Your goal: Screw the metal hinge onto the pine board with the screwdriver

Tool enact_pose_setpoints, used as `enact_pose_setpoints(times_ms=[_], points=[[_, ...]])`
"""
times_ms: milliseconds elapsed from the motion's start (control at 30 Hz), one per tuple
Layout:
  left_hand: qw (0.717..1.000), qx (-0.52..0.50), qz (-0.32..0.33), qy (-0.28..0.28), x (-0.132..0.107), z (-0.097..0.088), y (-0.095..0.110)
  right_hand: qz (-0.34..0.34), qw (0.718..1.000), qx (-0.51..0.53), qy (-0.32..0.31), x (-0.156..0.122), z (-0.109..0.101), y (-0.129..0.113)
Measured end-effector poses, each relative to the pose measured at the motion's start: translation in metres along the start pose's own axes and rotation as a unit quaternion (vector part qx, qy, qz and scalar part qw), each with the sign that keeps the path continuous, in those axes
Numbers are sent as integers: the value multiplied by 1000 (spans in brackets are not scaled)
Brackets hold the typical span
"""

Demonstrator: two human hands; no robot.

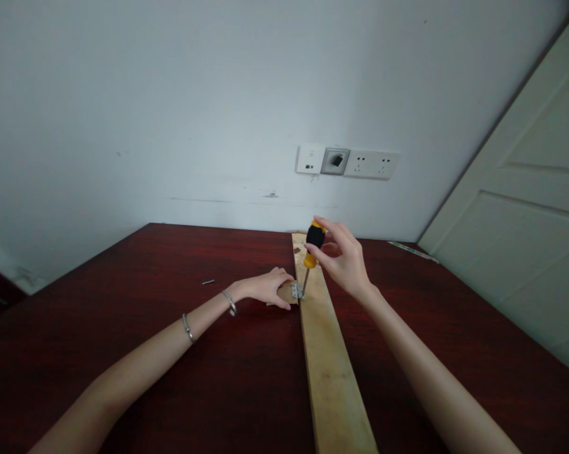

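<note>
Plank (334, 372), hinge (295, 291), screwdriver (314, 243) in right hand (341, 258)

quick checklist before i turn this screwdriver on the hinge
Screwdriver tip at the metal hinge: ok, it appears to touch the hinge.
Right hand on the yellow and black handle: ok, firmly gripped.
Left hand on the wooden block: ok, holding it beside the hinge.
Screw under the tip: cannot tell, too small to see.
Hinge flat against the wooden plank: cannot tell from this angle.

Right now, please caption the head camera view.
Right hand holds a black-and-yellow screwdriver on a metal hinge; left hand steadies it.
</note>
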State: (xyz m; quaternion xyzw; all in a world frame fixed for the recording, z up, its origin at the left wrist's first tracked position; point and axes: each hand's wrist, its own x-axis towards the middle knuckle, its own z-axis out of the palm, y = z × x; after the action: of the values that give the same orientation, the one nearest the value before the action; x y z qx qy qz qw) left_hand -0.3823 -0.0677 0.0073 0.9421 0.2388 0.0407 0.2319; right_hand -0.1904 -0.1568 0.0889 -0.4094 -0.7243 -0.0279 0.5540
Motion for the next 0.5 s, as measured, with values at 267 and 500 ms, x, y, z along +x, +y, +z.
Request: enact_pose_setpoints(times_ms=[267,500], points=[[1000,1,-3,0,0,0,-1,-10,1000,0,-20,0,0,3],[1000,2,6,4,1,0,-2,-5,998,-32,-57,3,-7,1]])
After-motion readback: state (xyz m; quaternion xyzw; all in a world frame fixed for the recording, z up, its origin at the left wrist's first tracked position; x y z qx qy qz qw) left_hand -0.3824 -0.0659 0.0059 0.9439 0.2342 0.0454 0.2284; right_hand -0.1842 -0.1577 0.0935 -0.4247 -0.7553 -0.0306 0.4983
